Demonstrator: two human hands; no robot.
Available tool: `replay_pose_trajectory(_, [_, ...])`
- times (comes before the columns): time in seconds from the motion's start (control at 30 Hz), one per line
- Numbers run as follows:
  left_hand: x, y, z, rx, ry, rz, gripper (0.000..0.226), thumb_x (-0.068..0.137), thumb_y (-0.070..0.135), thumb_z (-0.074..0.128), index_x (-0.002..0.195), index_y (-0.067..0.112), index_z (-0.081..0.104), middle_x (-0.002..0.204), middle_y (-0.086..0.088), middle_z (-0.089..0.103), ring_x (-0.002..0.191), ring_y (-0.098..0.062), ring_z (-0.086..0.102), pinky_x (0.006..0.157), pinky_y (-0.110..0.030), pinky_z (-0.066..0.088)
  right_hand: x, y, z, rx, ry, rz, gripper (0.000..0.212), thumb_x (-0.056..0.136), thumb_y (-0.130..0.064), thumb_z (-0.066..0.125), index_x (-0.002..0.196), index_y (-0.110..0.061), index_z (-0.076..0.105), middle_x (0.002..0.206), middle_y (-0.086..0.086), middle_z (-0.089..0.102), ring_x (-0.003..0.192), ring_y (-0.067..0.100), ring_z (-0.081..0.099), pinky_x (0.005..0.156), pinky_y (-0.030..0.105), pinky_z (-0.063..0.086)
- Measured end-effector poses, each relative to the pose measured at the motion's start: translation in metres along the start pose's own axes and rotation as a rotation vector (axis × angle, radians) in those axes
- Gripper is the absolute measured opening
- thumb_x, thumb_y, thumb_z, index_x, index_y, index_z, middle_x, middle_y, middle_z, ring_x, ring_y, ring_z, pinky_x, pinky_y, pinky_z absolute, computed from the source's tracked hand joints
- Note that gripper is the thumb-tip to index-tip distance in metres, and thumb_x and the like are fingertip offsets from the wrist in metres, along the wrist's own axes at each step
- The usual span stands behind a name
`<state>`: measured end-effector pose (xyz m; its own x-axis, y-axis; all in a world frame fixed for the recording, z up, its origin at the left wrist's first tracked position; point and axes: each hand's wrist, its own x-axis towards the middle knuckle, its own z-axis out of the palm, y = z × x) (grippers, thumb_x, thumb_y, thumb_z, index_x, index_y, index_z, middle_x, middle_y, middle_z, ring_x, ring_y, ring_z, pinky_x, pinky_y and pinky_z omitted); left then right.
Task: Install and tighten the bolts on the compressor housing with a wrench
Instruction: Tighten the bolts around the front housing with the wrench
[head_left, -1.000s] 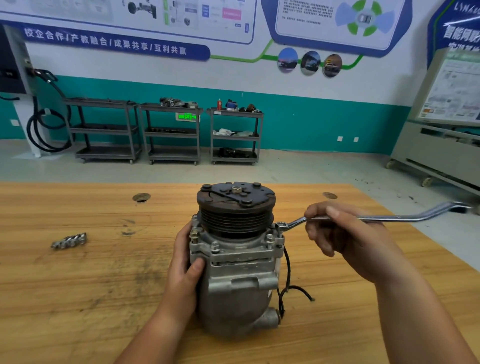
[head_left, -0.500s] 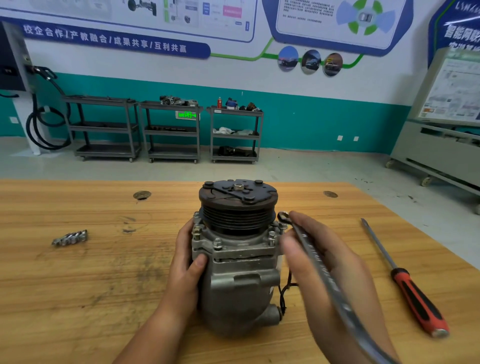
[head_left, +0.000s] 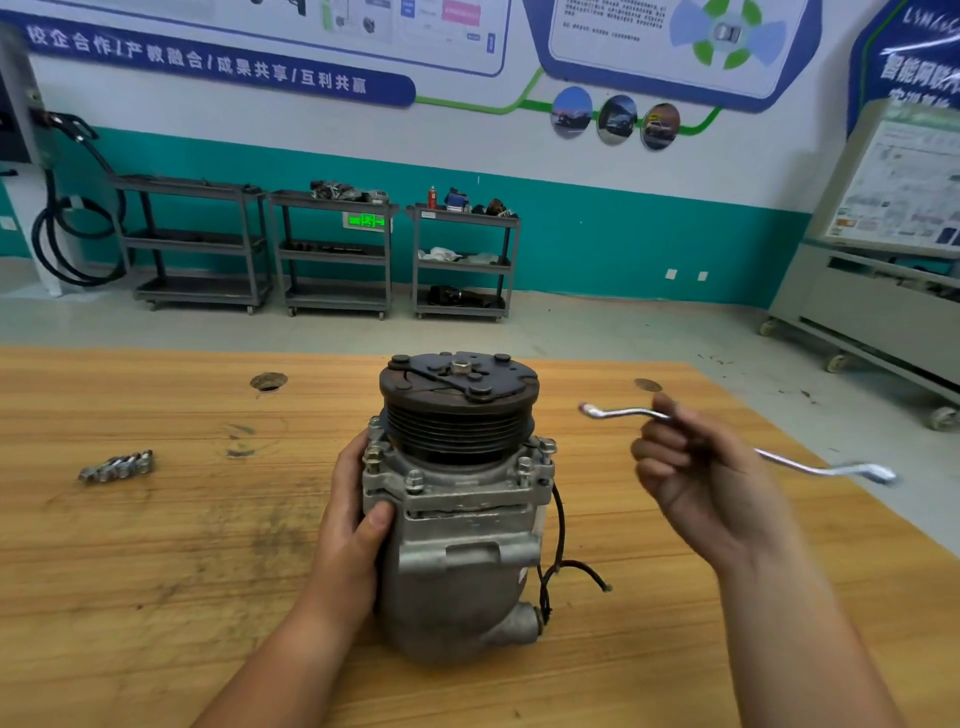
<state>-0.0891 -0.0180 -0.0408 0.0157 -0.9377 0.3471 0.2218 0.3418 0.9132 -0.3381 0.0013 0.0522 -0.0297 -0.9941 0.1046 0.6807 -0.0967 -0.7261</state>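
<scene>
Compressor (head_left: 457, 519) stands upright, left hand (head_left: 353, 530) clasping its left side. Right hand (head_left: 706, 478), to its right, curls round the wrench (head_left: 623, 413), apparently in midair; earlier its ring touched the compressor.

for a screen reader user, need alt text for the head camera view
A left hand grips the side of an upright compressor on a wooden table, while the right hand holds a ring wrench in the air to its right, clear of the flange bolts. A small cluster of metal parts lies farther left.
</scene>
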Motion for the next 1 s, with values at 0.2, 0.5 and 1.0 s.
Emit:
replay_pose_trajectory(0.2, [0.001,-0.001,0.0,0.008,-0.005,0.007,0.111,0.038,0.087,0.069,0.129,0.03,0.041,0.138,-0.01,0.051,0.129,-0.026,0.049,0.109,-0.048,0.037,0.032,0.011,0.002,0.022,-0.308,0.174,0.036,0.041,-0.016,0.086,0.073,-0.003,0.074,0.049,-0.003,0.046,0.043,0.005,0.041,0.037,0.013,0.037])
replay_pose_trajectory(0.5, [0.003,-0.003,-0.001,0.03,-0.001,0.027,0.106,0.045,0.086,0.068,0.13,0.029,0.042,0.14,-0.01,0.05,0.129,-0.024,0.049,0.107,-0.046,0.038,0.074,0.004,0.013,-0.192,-0.519,0.382,0.026,0.04,-0.022,0.076,0.057,-0.005,0.07,0.039,-0.003,0.043,0.039,0.006,0.021,0.033,0.008,0.03])
replay_pose_trajectory(1.0, [0.002,-0.006,0.0,-0.006,0.009,-0.005,0.109,0.042,0.084,0.071,0.13,0.025,0.044,0.137,-0.01,0.053,0.126,-0.023,0.052,0.107,-0.052,0.038,0.047,-0.006,0.006,-0.591,-0.42,0.011,0.029,0.065,-0.021,0.041,0.058,-0.013,0.068,0.051,0.003,0.043,0.049,0.013,0.036,0.045,0.022,0.024])
